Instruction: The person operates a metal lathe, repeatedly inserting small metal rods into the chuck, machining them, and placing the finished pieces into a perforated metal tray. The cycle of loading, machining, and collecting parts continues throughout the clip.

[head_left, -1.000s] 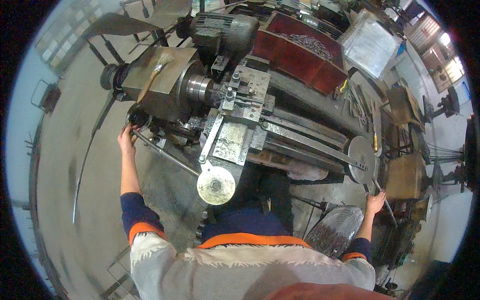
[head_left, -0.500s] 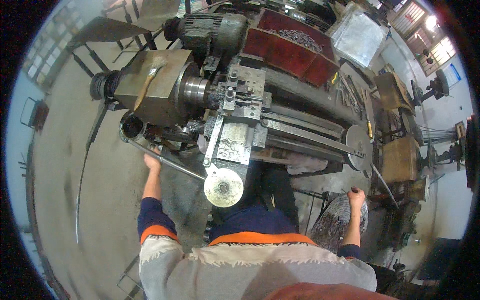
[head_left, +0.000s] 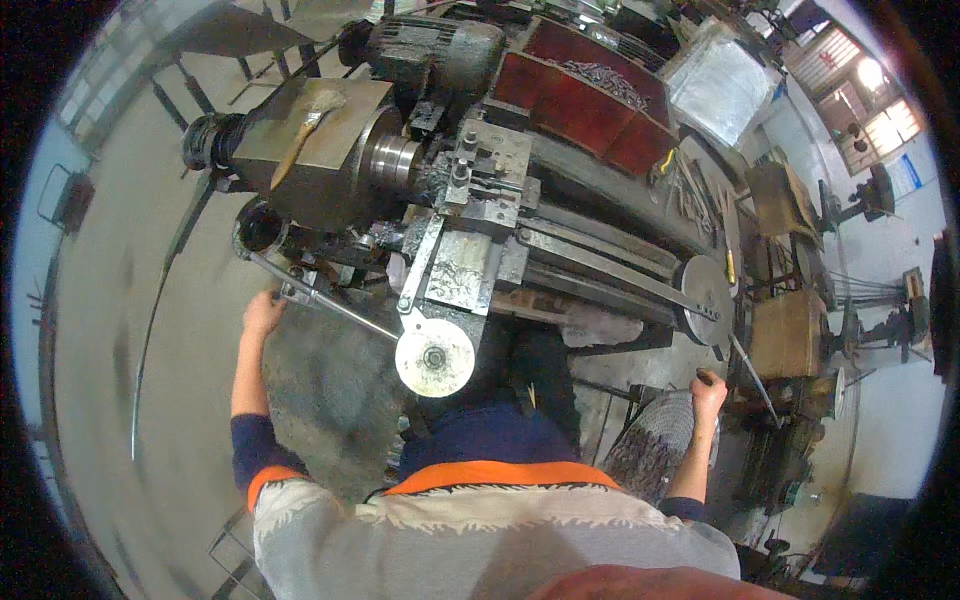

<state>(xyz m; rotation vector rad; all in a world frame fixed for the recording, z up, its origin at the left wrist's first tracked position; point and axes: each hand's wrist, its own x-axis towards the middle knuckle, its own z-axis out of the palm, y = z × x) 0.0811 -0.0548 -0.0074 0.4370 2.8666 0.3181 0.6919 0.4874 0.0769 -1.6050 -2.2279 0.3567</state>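
Note:
A small metal lathe-like machine [head_left: 465, 265] with a bare round steel spindle nose [head_left: 397, 160] stands before me. My left hand [head_left: 262, 312] is at the left, below the dark round opening, its fingers curled beside a small metal fitting [head_left: 298, 288] under the long steel bar [head_left: 345, 312]. What those fingers hold, if anything, cannot be made out. Out to the right, my right hand [head_left: 709, 395] is closed with a small dark piece [head_left: 706, 376] showing at its top, above a round mesh basket [head_left: 655, 440] of dark metal bits. A round pale disc [head_left: 435, 358] sits near my waist.
A wooden-handled brush [head_left: 298, 150] lies on the machine's housing. Behind stand a motor [head_left: 440, 48] and a red tray [head_left: 590, 112] with a heap of small metal parts. Hand tools [head_left: 700, 195] lie at the right. A second lever [head_left: 755, 380] slants down beside the right-hand disc [head_left: 706, 300].
My left hand has moved left, out from the long bar toward open floor. My right hand stays closed in nearly the same place. The view has shifted slightly.

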